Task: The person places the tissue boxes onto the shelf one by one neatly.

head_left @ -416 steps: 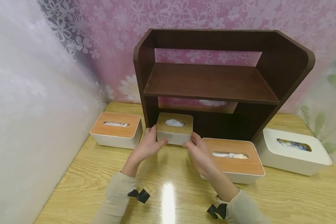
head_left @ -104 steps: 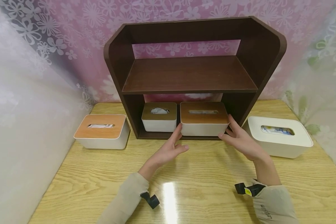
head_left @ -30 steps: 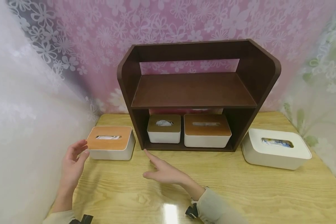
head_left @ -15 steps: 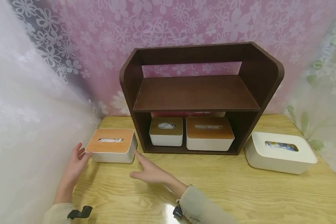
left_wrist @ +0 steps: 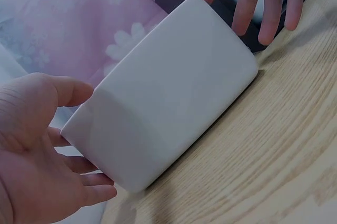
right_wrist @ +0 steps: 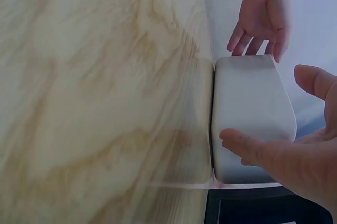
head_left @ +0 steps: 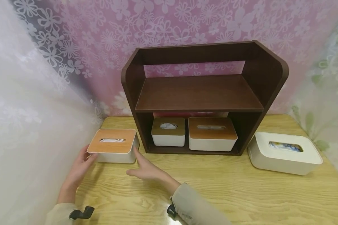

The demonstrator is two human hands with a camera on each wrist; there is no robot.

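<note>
A tissue box [head_left: 111, 147] with a white body and orange wood-look lid stands on the table, left of the dark shelf. My left hand [head_left: 80, 165] is at its left end, thumb over the front corner; in the left wrist view, the left fingertips [left_wrist: 108, 191] meet the end of the white box [left_wrist: 163, 92]. My right hand [head_left: 146, 170] lies at the opposite end, fingers straight along the side and thumb spread away from the front. Its thumb [right_wrist: 239, 142] overlaps the box [right_wrist: 253, 95] in the right wrist view.
The dark brown two-tier shelf [head_left: 198, 93] stands behind the table [head_left: 222, 190]. On its lower level sit a small brown-lidded tissue box [head_left: 168, 140] and a larger wood-lidded one [head_left: 212, 144]. An all-white tissue box [head_left: 284, 162] stands to the right.
The small box, then the larger wood-lidded box, went into the lower shelf. Both hands moved left to the remaining wood-lidded box; over the last second they closed in on its ends.
</note>
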